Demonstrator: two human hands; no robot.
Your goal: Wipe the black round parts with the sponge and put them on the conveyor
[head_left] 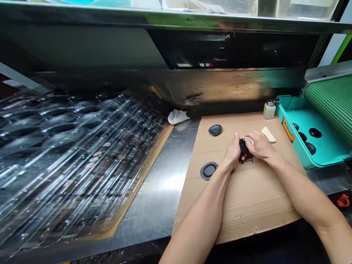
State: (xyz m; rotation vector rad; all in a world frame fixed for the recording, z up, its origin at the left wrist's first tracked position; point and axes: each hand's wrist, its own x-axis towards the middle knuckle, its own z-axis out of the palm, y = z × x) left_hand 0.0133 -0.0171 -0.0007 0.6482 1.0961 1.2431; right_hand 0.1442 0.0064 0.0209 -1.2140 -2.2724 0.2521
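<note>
Over the cardboard sheet, my left hand is closed around a black disc-shaped part. My right hand is closed on a white cloth and presses it against that part. Fingers cover much of the part, so its full outline is hidden. Two similar black parts, one farther back and one nearer, lie on the cardboard left of my hands. Just beyond my right hand rests a folded cream-white pad.
Clear plastic trays stand stacked at left. A white pump bottle stands at the back, beside a teal bin holding several black parts. A green mesh conveyor overhangs the bin. A crumpled white cloth lies against the metal back wall.
</note>
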